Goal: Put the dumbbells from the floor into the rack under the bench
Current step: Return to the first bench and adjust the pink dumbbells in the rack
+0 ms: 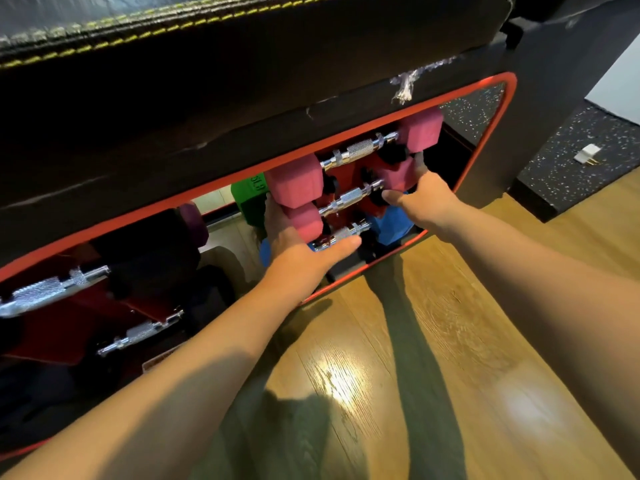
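Both bare arms stretched forward into the red-rimmed opening [486, 133] under the black padded bench [242, 53] with yellow stitching. Inside, on the right half of the red rack [343, 174], three dumbbells stacked in tiers: upper pink dumbbell [360, 148] with knurled chrome handle, middle pink dumbbell [349, 197] below it, and lowest blue dumbbell [346, 233] at the bottom, its blue head showing at the right. Left hand [298, 244] cupped around the left pink head of the middle dumbbell, fingers behind it and thumb laid forward along the chrome handle of the blue dumbbell; a loose, half-curled grasp, pressing rather than wrapping. Right hand [420, 195] on the right pink head of the same middle dumbbell, thumb toward the handle, fingers reaching up and over the head; partly curled, with the exact closure hidden by the head itself. Middle dumbbell thus between both hands, in the rack's middle tier, tilted up to the right like its neighbours. Green dumbbell head [249, 199] just left of the left hand, deeper inside. On the rack's left half, two more chrome handles [52, 289] with dark heads, blurred. Below, glossy wooden floor [398, 358] with arm shadows; at far right, a speckled black mat [571, 161] with a small white plug-like object [588, 154] on it.
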`<state>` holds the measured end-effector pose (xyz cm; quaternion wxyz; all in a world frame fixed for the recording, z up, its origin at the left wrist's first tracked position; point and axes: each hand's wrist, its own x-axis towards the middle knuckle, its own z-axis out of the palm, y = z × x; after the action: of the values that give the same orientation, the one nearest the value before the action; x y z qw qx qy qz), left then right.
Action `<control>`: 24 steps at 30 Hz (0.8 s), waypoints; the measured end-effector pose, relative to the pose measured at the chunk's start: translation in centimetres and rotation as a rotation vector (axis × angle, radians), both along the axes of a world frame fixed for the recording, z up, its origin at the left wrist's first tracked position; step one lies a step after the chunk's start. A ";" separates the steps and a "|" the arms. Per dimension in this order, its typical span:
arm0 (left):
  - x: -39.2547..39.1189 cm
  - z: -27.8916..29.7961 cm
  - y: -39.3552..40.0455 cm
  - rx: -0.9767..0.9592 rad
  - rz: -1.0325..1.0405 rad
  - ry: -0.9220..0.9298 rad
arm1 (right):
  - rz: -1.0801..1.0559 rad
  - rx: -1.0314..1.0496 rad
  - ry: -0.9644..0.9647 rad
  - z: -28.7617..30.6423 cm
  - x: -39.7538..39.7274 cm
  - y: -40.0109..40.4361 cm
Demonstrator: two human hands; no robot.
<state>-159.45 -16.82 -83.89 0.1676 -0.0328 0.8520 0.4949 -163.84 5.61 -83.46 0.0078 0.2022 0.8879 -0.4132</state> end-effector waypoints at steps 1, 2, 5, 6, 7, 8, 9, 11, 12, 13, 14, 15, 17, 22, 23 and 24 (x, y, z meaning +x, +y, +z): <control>-0.2 0.2 0.1 0.006 0.006 -0.010 | 0.004 0.011 0.003 0.1 -0.2 -0.1; -0.5 0.1 0.1 0.020 0.012 -0.011 | 0.013 0.014 0.001 0.2 -0.3 -0.1; -0.3 0.8 -1.0 0.117 -0.034 0.049 | -0.004 0.007 -0.051 0.7 -0.1 -0.6; 0.1 1.1 -1.7 0.140 -0.031 0.079 | -0.055 0.041 -0.069 0.9 0.4 -1.2; 0.8 1.5 -2.4 0.168 -0.009 0.109 | -0.133 0.091 -0.069 0.9 1.1 -2.0; 1.6 2.0 -3.3 0.188 0.024 0.124 | -0.221 0.130 -0.042 0.8 2.1 -3.1; 2.5 2.5 -4.5 0.196 0.057 0.142 | -0.279 0.138 0.016 0.5 3.5 -4.5; 4.5 3.3 -7.5 0.193 0.086 0.214 | -0.235 0.033 0.121 -0.2 6.7 -8.0; 5.8 3.6 -9.2 0.146 0.125 0.268 | -0.129 -0.051 0.130 -0.6 8.2 -10.1; 7.3 4.1 -11.0 0.078 0.179 0.327 | 0.013 -0.113 0.104 -0.8 9.5 -12.3; 8.8 4.4 -12.9 -0.014 0.243 0.394 | 0.162 -0.142 0.064 -0.9 10.5 -14.6; 10.2 4.7 -14.8 -0.098 0.296 0.466 | 0.284 -0.143 0.044 -0.8 11.2 -16.7; 12.5 5.4 -18.0 -0.212 0.409 0.614 | 0.459 -0.104 0.091 0.4 12.3 -20.8; 13.7 5.7 -25.3 -0.452 0.769 0.758 | 0.416 -0.015 0.167 4.5 11.3 -28.1; 13.3 5.5 -26.2 -0.511 0.818 0.689 | 0.391 0.088 0.137 4.7 10.6 -28.9; 12.7 5.3 -26.7 -0.581 0.835 0.607 | 0.386 0.216 0.114 4.8 10.0 -29.7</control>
<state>-146.72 -43.49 -78.61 -0.3085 -0.2666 0.8775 0.2526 -153.89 -24.09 -78.63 0.0150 0.0045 0.9481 -0.3175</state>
